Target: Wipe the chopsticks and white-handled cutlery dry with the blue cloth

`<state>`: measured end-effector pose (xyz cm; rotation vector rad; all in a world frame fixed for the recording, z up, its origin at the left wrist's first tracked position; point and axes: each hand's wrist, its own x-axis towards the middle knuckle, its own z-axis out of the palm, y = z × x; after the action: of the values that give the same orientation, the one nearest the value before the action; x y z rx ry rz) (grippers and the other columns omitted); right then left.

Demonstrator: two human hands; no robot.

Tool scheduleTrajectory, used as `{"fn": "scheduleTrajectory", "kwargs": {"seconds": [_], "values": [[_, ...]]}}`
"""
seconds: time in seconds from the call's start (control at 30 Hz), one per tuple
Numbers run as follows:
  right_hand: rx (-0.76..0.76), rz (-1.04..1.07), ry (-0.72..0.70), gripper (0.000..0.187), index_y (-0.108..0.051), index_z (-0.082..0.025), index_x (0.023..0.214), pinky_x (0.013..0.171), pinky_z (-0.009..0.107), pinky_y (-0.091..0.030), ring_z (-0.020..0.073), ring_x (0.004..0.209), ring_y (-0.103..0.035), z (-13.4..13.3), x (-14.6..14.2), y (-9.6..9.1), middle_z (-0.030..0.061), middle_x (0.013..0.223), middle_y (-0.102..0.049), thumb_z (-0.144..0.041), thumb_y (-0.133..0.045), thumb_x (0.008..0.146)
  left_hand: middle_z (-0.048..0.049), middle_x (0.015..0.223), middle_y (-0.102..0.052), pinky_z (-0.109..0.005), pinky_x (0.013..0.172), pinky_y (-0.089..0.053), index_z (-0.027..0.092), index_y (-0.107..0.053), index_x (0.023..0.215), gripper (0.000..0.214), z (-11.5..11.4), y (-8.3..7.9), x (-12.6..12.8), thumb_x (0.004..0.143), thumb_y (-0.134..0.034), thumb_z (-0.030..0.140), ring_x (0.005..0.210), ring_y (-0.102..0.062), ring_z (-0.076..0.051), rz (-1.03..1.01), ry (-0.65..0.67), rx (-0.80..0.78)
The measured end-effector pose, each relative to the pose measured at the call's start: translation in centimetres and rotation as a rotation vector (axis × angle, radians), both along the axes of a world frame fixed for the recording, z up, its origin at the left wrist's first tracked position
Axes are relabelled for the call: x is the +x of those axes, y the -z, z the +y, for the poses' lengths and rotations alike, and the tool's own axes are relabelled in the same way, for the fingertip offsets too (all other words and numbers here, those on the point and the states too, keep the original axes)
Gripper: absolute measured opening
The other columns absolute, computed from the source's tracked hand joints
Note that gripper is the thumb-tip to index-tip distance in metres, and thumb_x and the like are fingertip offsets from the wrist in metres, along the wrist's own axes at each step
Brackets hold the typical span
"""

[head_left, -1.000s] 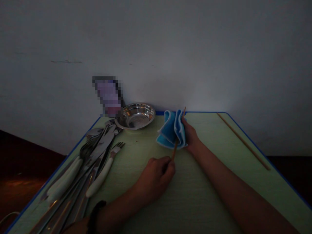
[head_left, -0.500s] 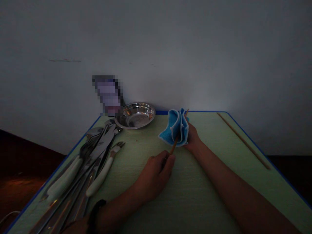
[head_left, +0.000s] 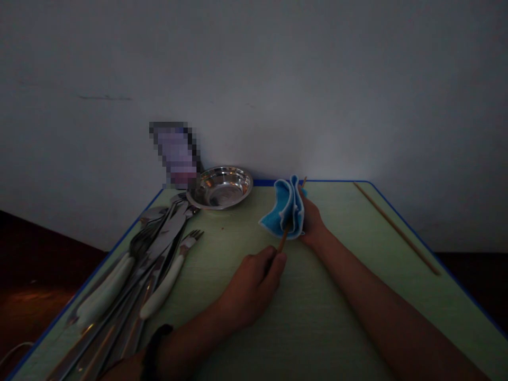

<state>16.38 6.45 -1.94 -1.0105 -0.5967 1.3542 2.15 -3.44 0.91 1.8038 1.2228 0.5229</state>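
While the left hand [head_left: 254, 279] is closed around the lower end of a thin wooden stick [head_left: 282, 242], the right hand [head_left: 313, 225] is closed on a folded blue cloth [head_left: 282, 211] and presses it around the upper part of the same stick. The landmark for all positions below is the steel bowl [head_left: 222, 188], which stands at the far edge of the green desk [head_left: 317, 317], against the wall.

- Blue cloth: right of the bowl and slightly nearer the camera, held off the desk surface. Its folds stand roughly upright.
- Wooden stick: tilted, running from the left hand up and away through the cloth. Its tip shows above the cloth, right of the bowl.
- Left hand: nearer the camera than the bowl and a little to its right, resting on the desk. A dark band [head_left: 156, 346] sits on its wrist.
- Cutlery pile [head_left: 151, 254]: left of the bowl and nearer the camera. Forks and knives with white handles lie side by side; the far ends reach the bowl's rim.
- Second wooden stick [head_left: 397, 228]: well apart from the bowl, far to its right, lying flat along the desk's edge.
- Blurred object [head_left: 177, 156]: just left of the bowl, leaning at the wall. Its surface is pixelated, so any writing on it cannot be read.
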Motion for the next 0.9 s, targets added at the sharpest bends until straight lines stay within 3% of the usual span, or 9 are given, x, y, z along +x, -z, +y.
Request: {"fn": "scheduleTrajectory", "kwargs": {"seconds": [0.33, 0.57, 0.9], "values": [[-0.067, 0.21, -0.13, 0.021, -0.061, -0.018, 0.075, 0.047, 0.023, -0.044, 0.0092, 0.042, -0.049, -0.3, -0.2, -1.2, -0.0046, 0.054, -0.059, -0.039, -0.06, 0.07, 0.0054, 0.051, -0.044, -0.023, 0.049, -0.032, 0.019, -0.041, 0.065, 0.034, 0.0, -0.2, 0.0, 0.09, -0.03, 0.04, 0.048, -0.045, -0.01, 0.014, 0.0, 0.0], [-0.084, 0.165, -0.183, 0.028, -0.058, -0.019, 0.099, 0.064, 0.032, -0.053, 0.0157, 0.058, -0.062, -0.6, -0.3, -1.3, -0.0002, 0.068, -0.067, -0.033, -0.057, 0.075, 0.0054, 0.052, -0.044, -0.024, 0.05, -0.032, 0.02, -0.041, 0.067, 0.032, 0.0, 0.0, -0.1, 0.09, -0.03, 0.039, 0.048, -0.045, -0.01, 0.02, 0.002, 0.012], [-0.007, 0.064, -0.164, 0.027, -0.059, -0.017, 0.09, 0.06, 0.029, -0.052, 0.0148, 0.058, -0.062, -0.5, 0.0, -0.9, 0.0009, 0.07, -0.067, -0.033, -0.065, 0.069, 0.0056, 0.051, -0.045, -0.023, 0.049, -0.033, 0.02, -0.041, 0.066, 0.033, 0.1, -0.2, 0.0, 0.089, -0.031, 0.039, 0.047, -0.046, -0.01, 0.011, -0.019, -0.015]]}}
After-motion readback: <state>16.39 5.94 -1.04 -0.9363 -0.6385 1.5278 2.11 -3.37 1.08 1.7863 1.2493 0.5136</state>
